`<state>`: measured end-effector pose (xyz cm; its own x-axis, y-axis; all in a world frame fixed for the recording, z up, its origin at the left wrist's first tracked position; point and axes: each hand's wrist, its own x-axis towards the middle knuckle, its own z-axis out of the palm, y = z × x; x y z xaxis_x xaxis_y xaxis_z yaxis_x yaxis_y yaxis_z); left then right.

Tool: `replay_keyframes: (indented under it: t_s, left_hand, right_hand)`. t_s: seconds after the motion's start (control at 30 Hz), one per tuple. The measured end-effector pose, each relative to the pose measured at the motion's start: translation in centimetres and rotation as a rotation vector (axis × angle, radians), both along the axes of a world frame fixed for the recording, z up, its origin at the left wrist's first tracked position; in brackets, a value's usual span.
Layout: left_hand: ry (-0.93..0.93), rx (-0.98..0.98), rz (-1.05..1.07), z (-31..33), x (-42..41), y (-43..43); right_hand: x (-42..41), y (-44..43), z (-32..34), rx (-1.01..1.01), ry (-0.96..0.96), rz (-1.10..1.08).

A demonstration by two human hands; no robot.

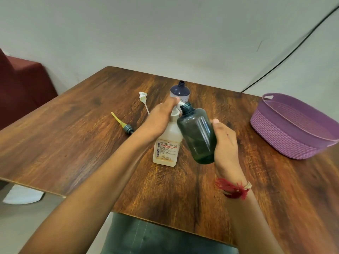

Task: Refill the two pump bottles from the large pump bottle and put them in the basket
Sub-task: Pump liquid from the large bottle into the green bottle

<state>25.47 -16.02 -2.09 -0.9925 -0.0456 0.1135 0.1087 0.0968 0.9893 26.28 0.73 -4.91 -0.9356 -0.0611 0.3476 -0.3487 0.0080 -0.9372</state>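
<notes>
Head view. The large pump bottle, white with a red-lettered "BIOCHEK CHG Handrub" label, stands upright near the middle of the wooden bench. The left hand lies over its pump head, fingers extended and pressing on top. The right hand grips the dark green bottle round its body, fingers curled behind and thumb in front. This bottle is uncapped, lifted off the bench and tilted, its open neck just beside the white spout. A dark blue bottle, also uncapped, stands upright behind both. Left of the bottles lie a white pump head with its dip tube and a grey pump head with a yellow tube, apart from each other. The purple woven basket sits at the bench's right side, well apart from the bottles. A red thread band circles the right wrist
</notes>
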Motion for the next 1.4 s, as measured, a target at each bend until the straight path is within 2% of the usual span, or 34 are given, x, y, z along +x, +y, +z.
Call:
replay_keyframes:
  t_s: [0.27,0.63,0.93,1.23,1.4]
  left_hand:
    - [-0.002,0.060,-0.010,0.1,0.2,0.4]
    - [0.019,0.015,0.012,-0.1,0.2,0.3]
    - [-0.036,0.033,-0.038,-0.4,-0.1,-0.3]
    - [0.026,0.050,0.026,0.1,0.9,0.6]
    - [-0.022,0.071,-0.027,0.0,0.3,-0.1]
  right_hand:
    - [0.1,-0.5,0.8,-0.015,-0.013,-0.015]
    - [0.4,-0.1,0.7,0.018,-0.054,0.000]
    - [0.6,-0.2,0.6,0.007,-0.062,0.004]
    - [0.9,-0.1,1.3,0.015,-0.049,0.013]
    - [0.7,-0.4,1.1,0.009,-0.050,0.028]
